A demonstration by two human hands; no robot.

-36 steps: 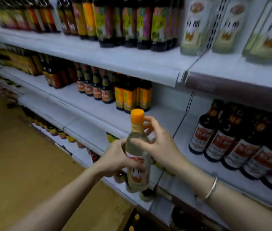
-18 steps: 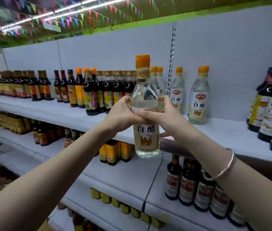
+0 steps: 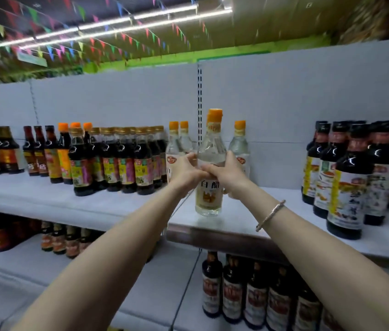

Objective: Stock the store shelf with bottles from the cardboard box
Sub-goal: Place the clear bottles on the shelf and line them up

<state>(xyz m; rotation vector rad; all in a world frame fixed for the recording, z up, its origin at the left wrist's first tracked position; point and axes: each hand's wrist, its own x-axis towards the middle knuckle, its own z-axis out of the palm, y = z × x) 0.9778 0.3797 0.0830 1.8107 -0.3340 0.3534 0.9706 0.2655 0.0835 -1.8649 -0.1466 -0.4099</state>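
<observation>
The white top shelf [image 3: 248,220] runs right across the wall, and that is where everything is happening. Along its left stretch stands a long row of dark sauce bottles [image 3: 114,163], packed shoulder to shoulder; over on the right, a second group of dark bottles [image 3: 346,187] with busy labels crowds the edge. Below, the lower shelf [image 3: 141,295] carries more dark bottles, partly hidden by the arms.

Now the centre: a clear bottle [image 3: 209,177] with an orange cap, upright, its base right at the shelf surface near the front edge (whether it is fully resting there, I can't quite tell). Both hands are on it. The left hand [image 3: 186,172] curls round its left side at the middle, the right hand [image 3: 229,174] wraps the right side, and the fingers of both meet across the front of the label. A silver bangle [image 3: 270,215] sits on the right wrist.

Behind the held bottle, three more clear bottles [image 3: 240,149] with orange caps stand against the back panel.
</observation>
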